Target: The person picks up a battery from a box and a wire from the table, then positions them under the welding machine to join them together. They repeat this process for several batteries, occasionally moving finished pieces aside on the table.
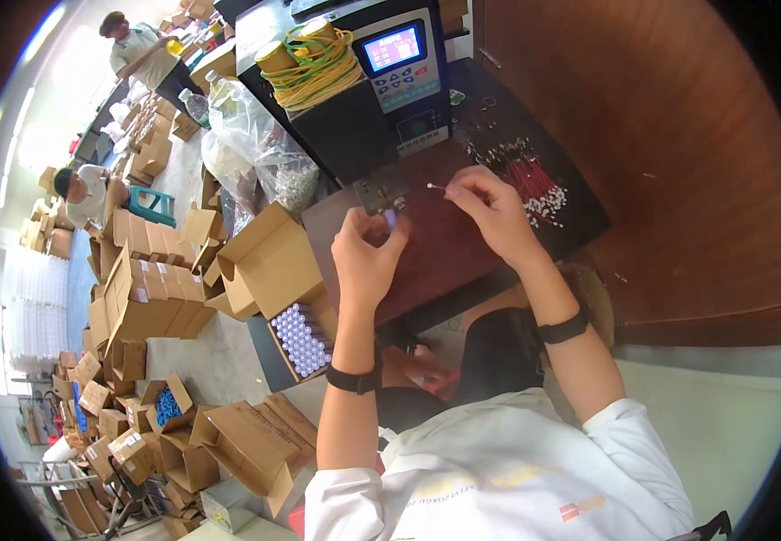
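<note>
My left hand [368, 257] pinches a small pale cylindrical part [391, 219] right below the metal head [380, 192] of a black bench machine [354, 99]. My right hand [490, 207] holds a thin red wire with a white tip [436, 187], pointing left toward that head. Both hands hover over a dark reddish work surface [445, 252]. A pile of red wires with white ends [530, 180] lies just right of my right hand.
An open cardboard box of pale cylinders [300, 338] stands by my left forearm. Spools of yellow wire [314, 59] sit on the machine beside its lit screen [393, 47]. Clear plastic bags [255, 144] and several cardboard boxes [147, 288] fill the left. Two people [138, 54] work farther back.
</note>
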`<state>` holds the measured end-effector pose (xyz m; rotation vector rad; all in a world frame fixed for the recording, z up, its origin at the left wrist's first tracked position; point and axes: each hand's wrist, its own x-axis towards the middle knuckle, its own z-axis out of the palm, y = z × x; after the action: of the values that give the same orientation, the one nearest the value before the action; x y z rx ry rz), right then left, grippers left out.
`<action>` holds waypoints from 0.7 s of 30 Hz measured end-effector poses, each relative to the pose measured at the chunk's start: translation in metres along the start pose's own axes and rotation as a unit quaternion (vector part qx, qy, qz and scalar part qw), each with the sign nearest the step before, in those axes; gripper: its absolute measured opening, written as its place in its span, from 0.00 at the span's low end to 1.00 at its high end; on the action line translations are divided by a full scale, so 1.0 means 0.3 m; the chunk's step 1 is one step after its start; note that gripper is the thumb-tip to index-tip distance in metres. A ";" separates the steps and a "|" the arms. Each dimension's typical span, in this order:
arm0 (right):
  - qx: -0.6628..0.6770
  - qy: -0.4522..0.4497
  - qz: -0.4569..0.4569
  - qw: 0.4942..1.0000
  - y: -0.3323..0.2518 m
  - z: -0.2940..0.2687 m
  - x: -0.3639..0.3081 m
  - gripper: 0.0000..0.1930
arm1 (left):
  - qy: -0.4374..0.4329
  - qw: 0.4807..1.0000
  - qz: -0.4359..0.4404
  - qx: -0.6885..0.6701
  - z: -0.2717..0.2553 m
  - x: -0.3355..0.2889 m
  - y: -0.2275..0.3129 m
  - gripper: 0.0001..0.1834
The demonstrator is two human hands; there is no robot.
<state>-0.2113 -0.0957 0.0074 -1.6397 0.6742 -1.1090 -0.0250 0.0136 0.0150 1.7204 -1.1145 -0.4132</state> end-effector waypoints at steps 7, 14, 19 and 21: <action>-0.065 -0.097 0.003 0.993 -0.044 0.023 0.001 0.07 | 0.054 0.997 0.047 -0.034 0.000 0.000 -0.012 0.10; -0.093 -0.121 -0.024 0.988 -0.025 0.085 0.032 0.09 | 0.022 0.992 0.099 0.068 0.010 0.027 -0.019 0.10; -0.085 -0.118 -0.016 0.989 -0.013 0.098 0.048 0.10 | 0.015 0.991 0.122 0.053 0.010 0.023 0.004 0.08; -0.095 -0.122 -0.008 0.988 -0.013 0.103 0.044 0.09 | 0.017 0.992 0.117 0.053 0.013 0.020 -0.002 0.07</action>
<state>-0.1781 -0.0922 0.0133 -1.9084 0.6208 -0.8576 -0.0245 0.0066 0.0141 1.6566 -1.3163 -0.1811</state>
